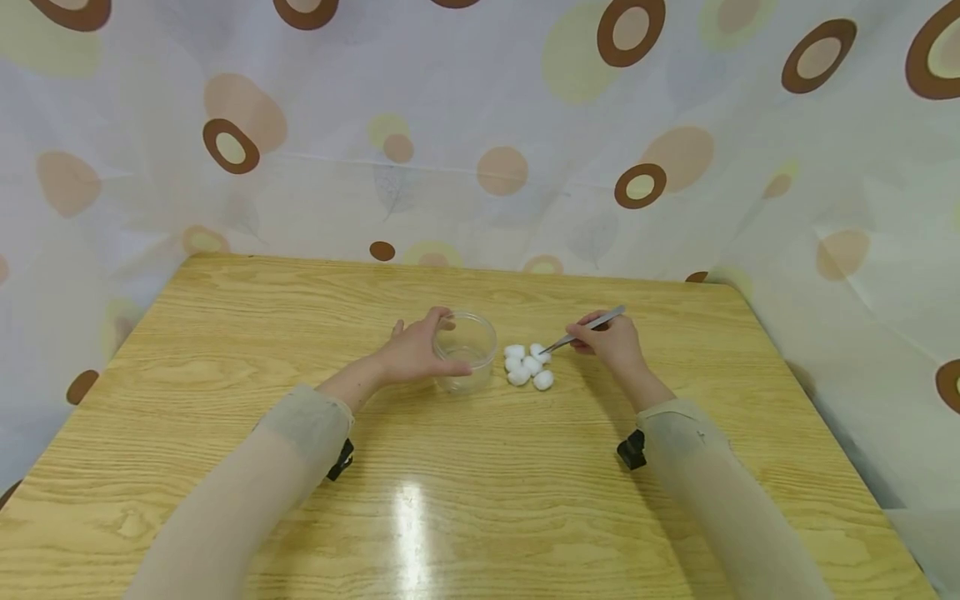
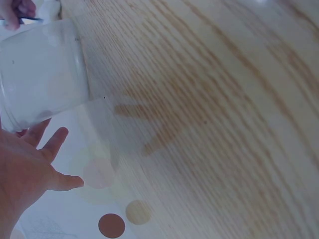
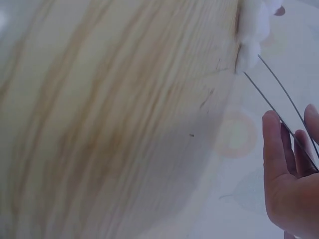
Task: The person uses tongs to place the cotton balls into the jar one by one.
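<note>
A clear round plastic tub stands on the wooden table, and my left hand grips its rim from the left, thumb on the near side. In the left wrist view some fingers of that hand spread away from the tub. Just right of the tub lies a cluster of several white cotton balls. My right hand holds metal tweezers, tips down at the far right cotton ball. The right wrist view shows the tweezers' prongs spread apart beside a cotton ball.
The wood-grained table reaches back to a white curtain with brown and beige circles, which also hangs along the sides. Black wrist cameras are strapped under both sleeves.
</note>
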Demonstrator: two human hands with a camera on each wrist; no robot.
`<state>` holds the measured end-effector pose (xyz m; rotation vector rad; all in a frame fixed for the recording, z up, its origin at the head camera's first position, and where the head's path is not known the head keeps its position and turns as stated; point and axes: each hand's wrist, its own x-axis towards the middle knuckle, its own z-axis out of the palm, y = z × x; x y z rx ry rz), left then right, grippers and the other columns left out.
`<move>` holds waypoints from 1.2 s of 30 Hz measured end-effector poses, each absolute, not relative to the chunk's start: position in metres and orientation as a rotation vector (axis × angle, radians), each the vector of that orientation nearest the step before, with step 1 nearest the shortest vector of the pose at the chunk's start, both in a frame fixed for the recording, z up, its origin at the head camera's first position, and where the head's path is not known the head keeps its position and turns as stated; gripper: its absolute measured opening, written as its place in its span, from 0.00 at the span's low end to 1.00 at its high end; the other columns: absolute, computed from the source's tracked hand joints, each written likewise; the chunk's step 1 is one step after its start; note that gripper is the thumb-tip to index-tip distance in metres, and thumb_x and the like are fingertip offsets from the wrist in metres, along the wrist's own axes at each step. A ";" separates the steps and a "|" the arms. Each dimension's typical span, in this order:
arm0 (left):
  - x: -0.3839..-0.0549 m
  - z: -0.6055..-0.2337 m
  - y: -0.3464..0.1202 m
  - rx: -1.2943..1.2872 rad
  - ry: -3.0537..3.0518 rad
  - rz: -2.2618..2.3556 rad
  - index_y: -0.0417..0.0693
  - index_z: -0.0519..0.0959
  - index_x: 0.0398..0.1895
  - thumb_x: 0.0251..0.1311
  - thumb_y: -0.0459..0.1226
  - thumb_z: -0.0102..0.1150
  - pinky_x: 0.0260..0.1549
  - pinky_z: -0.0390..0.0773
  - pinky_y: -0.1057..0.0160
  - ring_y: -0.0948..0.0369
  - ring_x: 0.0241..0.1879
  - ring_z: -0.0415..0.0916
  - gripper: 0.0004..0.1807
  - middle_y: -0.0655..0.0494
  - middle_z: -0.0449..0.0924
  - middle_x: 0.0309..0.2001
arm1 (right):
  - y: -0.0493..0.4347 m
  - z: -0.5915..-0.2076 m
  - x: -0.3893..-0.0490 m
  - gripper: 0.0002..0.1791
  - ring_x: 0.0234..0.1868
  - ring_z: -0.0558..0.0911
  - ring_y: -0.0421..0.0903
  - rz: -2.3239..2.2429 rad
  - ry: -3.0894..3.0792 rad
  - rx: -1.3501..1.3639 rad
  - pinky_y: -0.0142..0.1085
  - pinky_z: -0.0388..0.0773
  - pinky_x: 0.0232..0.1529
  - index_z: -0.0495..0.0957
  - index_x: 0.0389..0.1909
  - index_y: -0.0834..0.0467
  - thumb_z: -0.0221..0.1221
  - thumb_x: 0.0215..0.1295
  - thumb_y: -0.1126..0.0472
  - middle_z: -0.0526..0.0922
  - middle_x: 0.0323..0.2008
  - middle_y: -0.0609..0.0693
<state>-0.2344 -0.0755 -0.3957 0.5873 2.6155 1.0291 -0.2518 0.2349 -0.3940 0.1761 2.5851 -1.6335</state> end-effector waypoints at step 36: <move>-0.235 -0.395 -0.075 0.589 2.619 1.023 0.45 0.49 0.70 0.50 0.56 0.65 0.64 0.28 0.34 0.50 0.67 0.61 0.52 0.50 0.64 0.67 | 0.243 -0.381 -0.247 0.12 0.23 0.83 0.34 -1.899 2.356 0.317 0.27 0.81 0.33 0.73 0.42 0.67 0.57 0.64 0.61 0.81 0.19 0.39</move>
